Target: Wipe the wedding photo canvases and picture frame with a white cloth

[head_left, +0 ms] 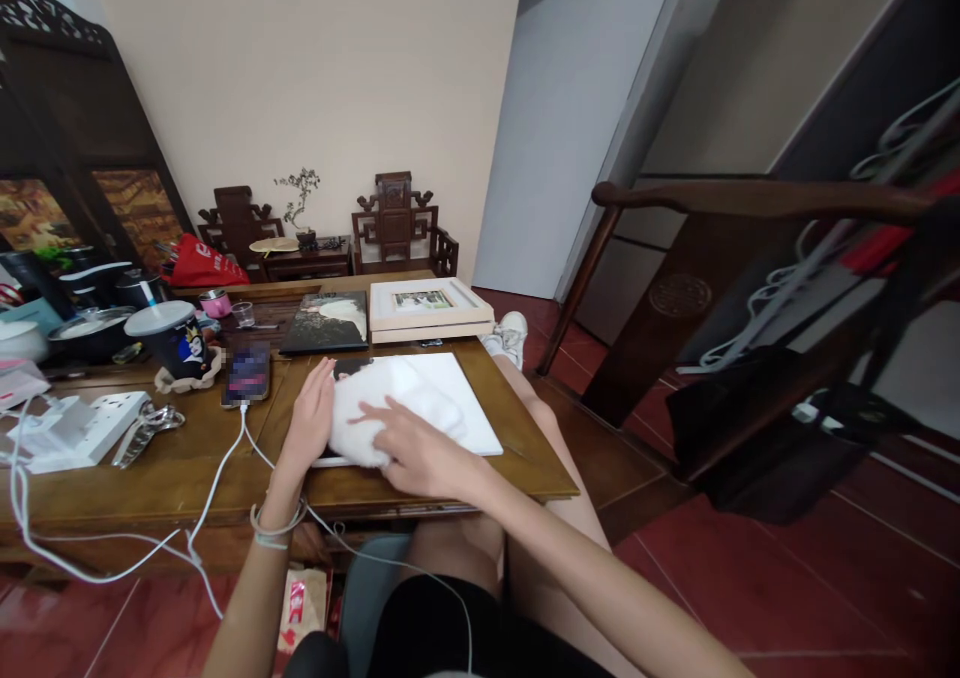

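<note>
Head view: white cloth beneath the right hand partly hides a panel.

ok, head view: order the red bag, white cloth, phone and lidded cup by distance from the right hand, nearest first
1. White cloth: under the right hand, touching it.
2. Phone: off to the left.
3. Lidded cup: left of the phone.
4. Red bag: farther back on the left, beyond the cup.

The hands are bare, pale bands ring the left wrist, and the visible clothing is black.
</note>
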The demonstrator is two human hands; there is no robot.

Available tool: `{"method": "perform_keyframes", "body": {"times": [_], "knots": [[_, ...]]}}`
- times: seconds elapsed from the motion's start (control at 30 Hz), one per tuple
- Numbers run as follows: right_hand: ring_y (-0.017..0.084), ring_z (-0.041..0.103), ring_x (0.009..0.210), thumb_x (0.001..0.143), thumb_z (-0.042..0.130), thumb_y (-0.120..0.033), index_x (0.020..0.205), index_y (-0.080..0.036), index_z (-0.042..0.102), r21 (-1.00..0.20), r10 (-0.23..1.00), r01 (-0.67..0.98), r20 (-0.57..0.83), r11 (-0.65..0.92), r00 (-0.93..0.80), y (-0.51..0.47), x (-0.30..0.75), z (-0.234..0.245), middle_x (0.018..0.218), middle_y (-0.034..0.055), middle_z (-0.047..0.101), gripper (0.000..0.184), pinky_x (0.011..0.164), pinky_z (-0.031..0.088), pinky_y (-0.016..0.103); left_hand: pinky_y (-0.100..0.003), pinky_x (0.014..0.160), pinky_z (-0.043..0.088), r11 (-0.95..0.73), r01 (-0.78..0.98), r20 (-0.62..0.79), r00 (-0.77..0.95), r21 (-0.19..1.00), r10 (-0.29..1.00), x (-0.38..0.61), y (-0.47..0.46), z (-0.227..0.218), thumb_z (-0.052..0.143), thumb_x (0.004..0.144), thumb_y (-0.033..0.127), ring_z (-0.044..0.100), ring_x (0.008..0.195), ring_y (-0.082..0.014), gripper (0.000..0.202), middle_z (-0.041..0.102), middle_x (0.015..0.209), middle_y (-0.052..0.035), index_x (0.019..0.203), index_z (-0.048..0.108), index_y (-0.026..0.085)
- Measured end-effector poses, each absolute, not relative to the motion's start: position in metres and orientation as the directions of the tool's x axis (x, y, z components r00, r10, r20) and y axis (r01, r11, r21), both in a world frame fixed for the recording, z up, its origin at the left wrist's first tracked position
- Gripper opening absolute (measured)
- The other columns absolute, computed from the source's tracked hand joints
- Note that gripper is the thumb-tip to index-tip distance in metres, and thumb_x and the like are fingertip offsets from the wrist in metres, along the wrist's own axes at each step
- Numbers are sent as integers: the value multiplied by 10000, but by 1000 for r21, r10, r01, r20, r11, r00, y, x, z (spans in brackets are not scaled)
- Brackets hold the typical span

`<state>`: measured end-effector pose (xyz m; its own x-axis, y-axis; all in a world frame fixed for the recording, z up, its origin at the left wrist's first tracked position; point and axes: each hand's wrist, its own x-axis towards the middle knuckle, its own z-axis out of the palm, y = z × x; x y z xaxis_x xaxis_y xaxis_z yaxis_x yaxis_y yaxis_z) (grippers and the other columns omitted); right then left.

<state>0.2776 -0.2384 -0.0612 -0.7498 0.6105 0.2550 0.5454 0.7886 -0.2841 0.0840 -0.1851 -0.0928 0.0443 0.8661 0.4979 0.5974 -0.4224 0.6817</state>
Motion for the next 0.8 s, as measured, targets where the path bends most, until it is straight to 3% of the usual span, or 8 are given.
{"method": "perform_keyframes", "body": {"times": [0.13,0.3,0.4,0.5,0.67,0.8], "knots": [[232,350,1386,641,485,-12,676,-194,581,-379,543,435,248,817,-803,-262,295,-59,1291,114,617,208,1159,213,438,-376,1151,300,-372,578,445,16,726,895,86,-188,-89,212,986,421,465,1320,-194,551,527,1397,-132,1306,534,108],[260,441,1316,646,452,-37,700,-203,586,-443,738,614,195,653,-645,-276,339,-66,1213,102,654,220,996,419,375,-394,1147,308,-453,697,420,235,555,877,87,-187,-98,297,969,401,446,1338,-228,489,519,1404,-139,1250,585,122],[261,592,1078,685,460,-76,720,-196,588,-403,864,766,182,501,-469,-264,357,-71,989,107,688,179,867,463,343,-426,1137,319,-476,748,388,311,463,867,86,-185,-103,356,951,362,430,1349,-255,454,482,1434,-154,1268,573,119],[235,607,836,730,462,-107,677,-183,563,-379,922,842,203,385,-330,-236,355,-69,814,98,660,137,775,447,318,-439,1143,304,-483,765,372,339,425,864,84,-184,-106,350,951,328,403,1368,-259,451,471,1440,-162,1288,559,112],[221,601,828,734,435,-67,759,-157,606,-442,911,797,230,411,-341,-178,309,-51,859,105,690,196,728,424,272,-432,1144,307,-478,770,366,338,422,867,82,-182,-109,353,946,321,397,1372,-256,461,461,1446,-169,1307,541,104],[183,622,720,759,442,-99,790,-156,642,-485,879,736,194,472,-435,-147,262,-39,781,46,708,211,646,437,223,-435,1135,323,-498,759,390,346,418,854,82,-181,-108,369,941,309,412,1363,-255,445,488,1427,-160,1301,547,119]]}}
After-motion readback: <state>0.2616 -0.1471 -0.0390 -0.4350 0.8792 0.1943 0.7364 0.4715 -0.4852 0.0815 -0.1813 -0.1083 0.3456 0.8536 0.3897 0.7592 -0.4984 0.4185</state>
